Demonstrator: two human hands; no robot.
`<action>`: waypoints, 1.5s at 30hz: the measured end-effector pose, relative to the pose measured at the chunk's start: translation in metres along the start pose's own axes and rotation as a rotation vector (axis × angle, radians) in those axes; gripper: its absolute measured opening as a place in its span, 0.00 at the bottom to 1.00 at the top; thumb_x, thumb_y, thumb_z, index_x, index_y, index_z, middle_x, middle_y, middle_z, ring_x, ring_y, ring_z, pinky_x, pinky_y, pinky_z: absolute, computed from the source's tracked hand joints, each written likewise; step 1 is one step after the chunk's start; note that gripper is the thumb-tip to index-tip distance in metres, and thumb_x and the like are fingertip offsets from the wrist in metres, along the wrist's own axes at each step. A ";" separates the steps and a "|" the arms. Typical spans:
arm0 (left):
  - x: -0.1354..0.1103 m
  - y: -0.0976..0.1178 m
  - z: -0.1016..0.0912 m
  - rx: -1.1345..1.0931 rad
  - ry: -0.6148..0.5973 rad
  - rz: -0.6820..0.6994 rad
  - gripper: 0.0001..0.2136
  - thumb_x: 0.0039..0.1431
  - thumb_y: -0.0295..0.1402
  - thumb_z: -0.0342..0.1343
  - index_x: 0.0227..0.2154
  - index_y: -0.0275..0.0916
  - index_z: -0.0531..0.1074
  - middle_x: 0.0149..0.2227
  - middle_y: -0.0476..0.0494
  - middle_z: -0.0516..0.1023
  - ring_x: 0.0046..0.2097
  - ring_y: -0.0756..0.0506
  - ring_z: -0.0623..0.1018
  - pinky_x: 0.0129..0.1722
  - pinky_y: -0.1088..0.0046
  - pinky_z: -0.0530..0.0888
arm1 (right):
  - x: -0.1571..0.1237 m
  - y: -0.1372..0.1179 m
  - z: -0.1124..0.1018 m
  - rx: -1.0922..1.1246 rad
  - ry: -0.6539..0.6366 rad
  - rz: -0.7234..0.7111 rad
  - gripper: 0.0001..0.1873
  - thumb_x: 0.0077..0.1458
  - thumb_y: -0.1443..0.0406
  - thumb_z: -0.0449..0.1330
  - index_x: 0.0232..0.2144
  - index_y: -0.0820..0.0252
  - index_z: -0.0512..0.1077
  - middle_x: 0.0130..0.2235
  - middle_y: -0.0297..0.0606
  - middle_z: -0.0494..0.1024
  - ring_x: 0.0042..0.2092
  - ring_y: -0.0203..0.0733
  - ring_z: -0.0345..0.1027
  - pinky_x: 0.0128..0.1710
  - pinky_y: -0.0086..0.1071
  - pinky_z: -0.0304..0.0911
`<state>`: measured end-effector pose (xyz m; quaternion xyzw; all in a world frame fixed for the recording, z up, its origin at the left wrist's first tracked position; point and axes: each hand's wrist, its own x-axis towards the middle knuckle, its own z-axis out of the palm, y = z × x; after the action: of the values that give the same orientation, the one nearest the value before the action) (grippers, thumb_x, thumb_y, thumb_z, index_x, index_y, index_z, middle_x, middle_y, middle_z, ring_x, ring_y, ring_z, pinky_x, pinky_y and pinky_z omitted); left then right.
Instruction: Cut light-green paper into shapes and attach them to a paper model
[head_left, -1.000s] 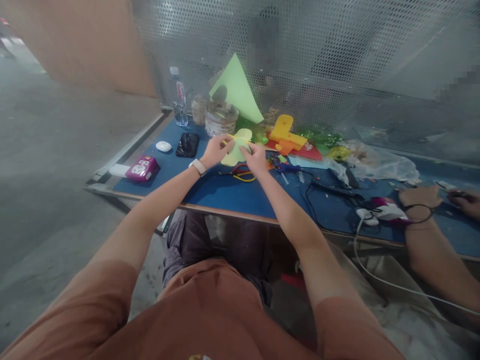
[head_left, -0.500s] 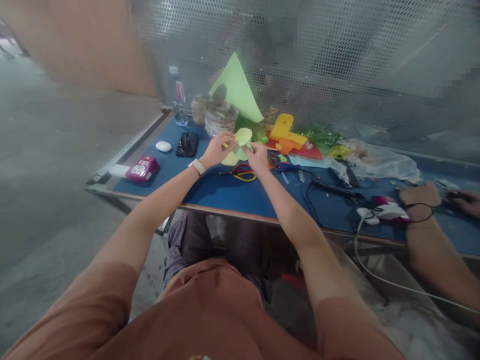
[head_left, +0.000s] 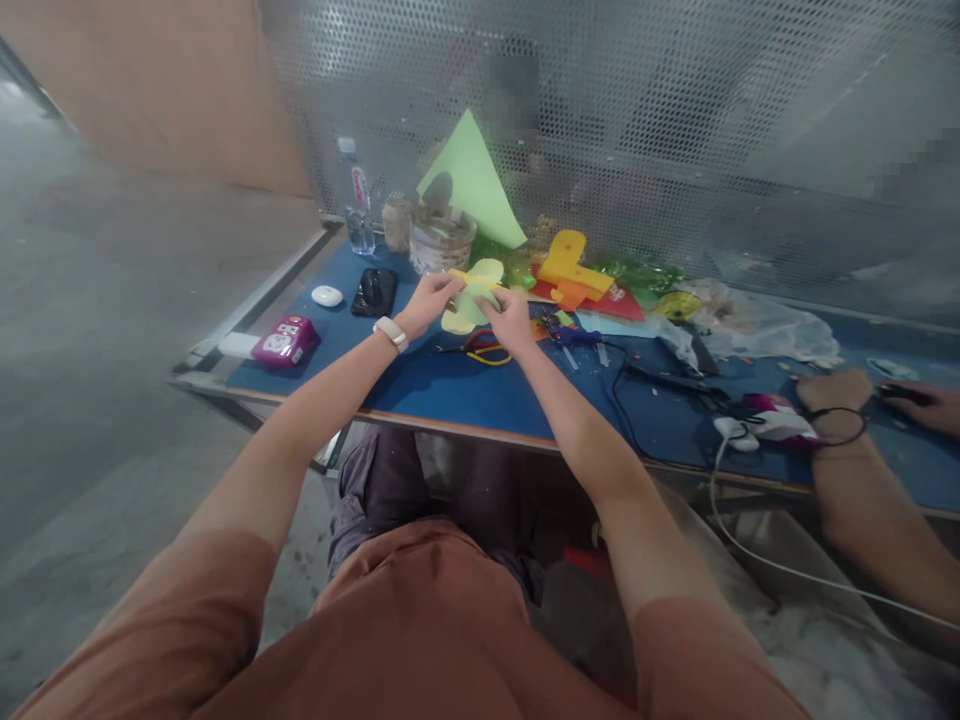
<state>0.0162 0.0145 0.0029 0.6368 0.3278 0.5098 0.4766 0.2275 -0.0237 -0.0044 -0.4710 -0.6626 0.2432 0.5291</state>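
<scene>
Between my two hands is a pale green and yellow paper cutout (head_left: 471, 304) with rounded, petal-like lobes, raised a little above the blue table. My left hand (head_left: 431, 300) is closed on its left side, fingertips pinching the paper. On its right side my right hand (head_left: 510, 318) pinches an edge, with the thumb toward the middle. Just below the paper lie scissors (head_left: 491, 352) with yellow and red handles. A blue glue gun (head_left: 577, 335) rests to the right of my right hand.
Behind my hands stand a tub (head_left: 442, 240), a green paper sheet (head_left: 476, 180) and a water bottle (head_left: 358, 200). A phone (head_left: 375, 291), white case (head_left: 327, 296) and purple packet (head_left: 286, 342) lie left. Orange cutouts (head_left: 574, 268) and a plastic bag (head_left: 780, 325) lie right, near a co-worker's hand (head_left: 836, 392).
The paper cutout has turned in my hands, and more of its pale green face and a yellow strip show. My left hand has shifted slightly down and left. The co-worker's far hand has moved slightly.
</scene>
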 end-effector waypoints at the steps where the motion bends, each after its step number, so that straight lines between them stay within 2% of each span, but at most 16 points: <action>1: -0.001 0.001 0.000 -0.014 -0.009 0.001 0.18 0.77 0.44 0.74 0.33 0.41 0.79 0.32 0.47 0.80 0.35 0.49 0.79 0.37 0.73 0.82 | 0.000 0.000 0.000 0.005 -0.005 0.006 0.39 0.64 0.28 0.80 0.30 0.53 0.77 0.31 0.35 0.72 0.37 0.47 0.65 0.40 0.41 0.66; 4: -0.002 0.001 -0.001 -0.020 -0.031 0.016 0.14 0.73 0.42 0.78 0.36 0.41 0.82 0.37 0.44 0.86 0.38 0.49 0.81 0.37 0.73 0.82 | 0.000 -0.002 -0.001 0.014 -0.011 0.026 0.39 0.63 0.28 0.80 0.31 0.53 0.77 0.32 0.35 0.73 0.37 0.45 0.65 0.39 0.40 0.64; 8: -0.002 -0.003 -0.001 0.051 -0.033 0.061 0.09 0.69 0.37 0.79 0.42 0.40 0.87 0.49 0.38 0.92 0.41 0.48 0.86 0.38 0.72 0.83 | 0.000 -0.003 -0.001 0.000 0.003 0.029 0.40 0.64 0.28 0.81 0.30 0.53 0.77 0.31 0.33 0.71 0.37 0.45 0.64 0.38 0.39 0.63; 11: -0.002 -0.006 -0.001 0.077 -0.016 0.090 0.12 0.67 0.38 0.81 0.48 0.40 0.91 0.57 0.34 0.94 0.44 0.47 0.88 0.42 0.71 0.84 | -0.001 -0.003 -0.001 0.021 0.014 -0.003 0.41 0.63 0.26 0.79 0.28 0.53 0.76 0.30 0.33 0.71 0.36 0.44 0.63 0.38 0.39 0.63; 14: -0.001 -0.006 -0.001 0.092 -0.013 0.119 0.14 0.66 0.39 0.82 0.49 0.38 0.94 0.61 0.30 0.94 0.47 0.45 0.90 0.47 0.69 0.86 | -0.001 -0.003 -0.001 0.028 0.024 -0.011 0.42 0.61 0.25 0.80 0.27 0.52 0.76 0.30 0.33 0.71 0.35 0.44 0.63 0.38 0.39 0.65; 22: -0.004 -0.002 0.003 0.206 -0.080 0.134 0.14 0.71 0.45 0.80 0.45 0.40 0.96 0.45 0.37 0.97 0.40 0.46 0.87 0.41 0.70 0.82 | -0.003 -0.005 0.001 0.114 -0.009 0.066 0.43 0.53 0.21 0.81 0.32 0.50 0.80 0.32 0.35 0.74 0.36 0.48 0.69 0.32 0.39 0.73; 24: -0.005 -0.003 0.004 0.201 -0.074 0.143 0.13 0.70 0.45 0.80 0.45 0.39 0.95 0.45 0.37 0.97 0.41 0.45 0.88 0.42 0.70 0.83 | -0.003 -0.006 0.001 0.116 0.000 0.067 0.43 0.53 0.21 0.81 0.32 0.51 0.79 0.32 0.36 0.74 0.36 0.47 0.69 0.32 0.39 0.74; 27: -0.004 -0.007 0.005 0.150 -0.069 0.158 0.13 0.70 0.42 0.81 0.49 0.39 0.95 0.49 0.34 0.97 0.46 0.44 0.92 0.50 0.67 0.88 | -0.004 -0.009 0.000 0.098 0.010 0.049 0.44 0.54 0.21 0.80 0.31 0.51 0.78 0.32 0.36 0.74 0.36 0.47 0.69 0.33 0.40 0.73; 30: -0.001 -0.011 0.005 0.098 -0.077 0.163 0.13 0.70 0.40 0.80 0.52 0.39 0.94 0.52 0.33 0.97 0.51 0.41 0.94 0.56 0.62 0.90 | -0.004 -0.012 -0.002 0.062 0.010 0.037 0.44 0.56 0.21 0.79 0.30 0.51 0.76 0.31 0.35 0.73 0.36 0.47 0.68 0.35 0.40 0.70; 32: 0.000 -0.014 0.005 0.106 -0.088 0.166 0.12 0.71 0.39 0.80 0.52 0.39 0.93 0.51 0.33 0.97 0.51 0.41 0.94 0.57 0.62 0.90 | -0.004 -0.012 -0.003 0.037 0.008 0.030 0.42 0.59 0.24 0.79 0.30 0.51 0.76 0.31 0.35 0.72 0.36 0.47 0.67 0.35 0.40 0.68; 35: 0.000 -0.016 0.004 0.170 -0.082 0.182 0.11 0.74 0.39 0.78 0.50 0.38 0.94 0.50 0.34 0.97 0.47 0.42 0.93 0.54 0.63 0.89 | -0.004 -0.010 -0.004 -0.001 0.007 0.013 0.39 0.64 0.28 0.79 0.29 0.53 0.76 0.31 0.35 0.71 0.36 0.46 0.66 0.37 0.40 0.65; 38: -0.001 -0.014 0.003 0.218 -0.057 0.178 0.11 0.74 0.41 0.78 0.48 0.38 0.94 0.47 0.35 0.97 0.43 0.44 0.91 0.49 0.66 0.87 | -0.003 -0.003 -0.003 0.005 0.013 -0.006 0.39 0.65 0.28 0.78 0.30 0.53 0.77 0.31 0.36 0.72 0.37 0.46 0.66 0.37 0.40 0.63; 45: -0.005 -0.005 0.004 0.221 -0.034 0.140 0.15 0.70 0.47 0.79 0.43 0.37 0.94 0.40 0.37 0.95 0.37 0.47 0.84 0.40 0.69 0.80 | 0.002 0.011 0.000 0.092 0.035 -0.044 0.45 0.56 0.21 0.78 0.29 0.53 0.79 0.30 0.36 0.75 0.35 0.45 0.65 0.36 0.40 0.61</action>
<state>0.0191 0.0109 -0.0035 0.7153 0.3284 0.4918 0.3723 0.2315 -0.0172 -0.0130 -0.4355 -0.6516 0.2535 0.5670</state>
